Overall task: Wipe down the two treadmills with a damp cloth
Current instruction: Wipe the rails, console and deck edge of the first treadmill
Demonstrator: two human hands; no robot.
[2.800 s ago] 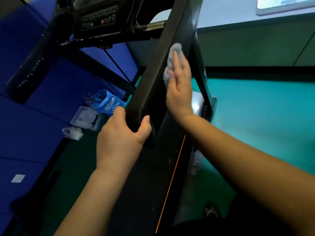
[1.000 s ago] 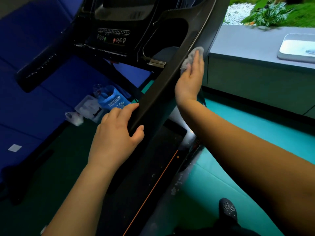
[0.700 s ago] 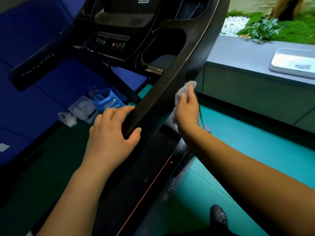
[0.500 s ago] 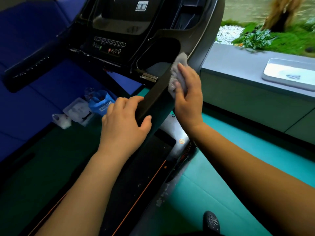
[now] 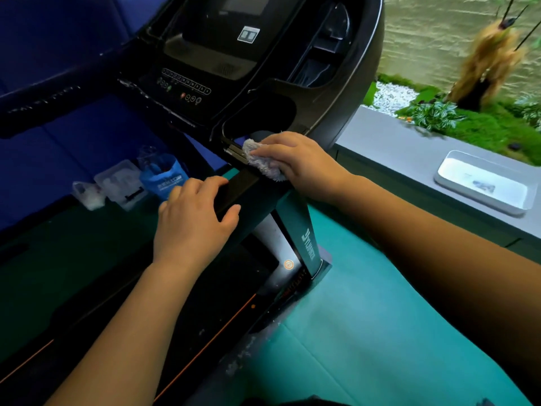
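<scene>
Treadmill [image 5: 205,54] x1, cloth [image 5: 260,163] x1 in R hand [image 5: 295,162], L hand [image 5: 193,227] round handrail [image 5: 237,185].

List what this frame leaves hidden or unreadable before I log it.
- Head view: cloth mostly covered by the right hand; dampness cannot be judged.
- Console button labels: too small and dark.
- White tray contents: blurred.
- Handrail under the left hand: covered by its grip.
- Treadmill belt: cut off by the bottom edge.
- Second treadmill: not in this frame.

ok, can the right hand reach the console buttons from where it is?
Probably yes. The right hand holds the cloth on the rail just below the console; the buttons sit up-left, nothing between. The left hand grips the rail lower down, clear of that path.
</scene>
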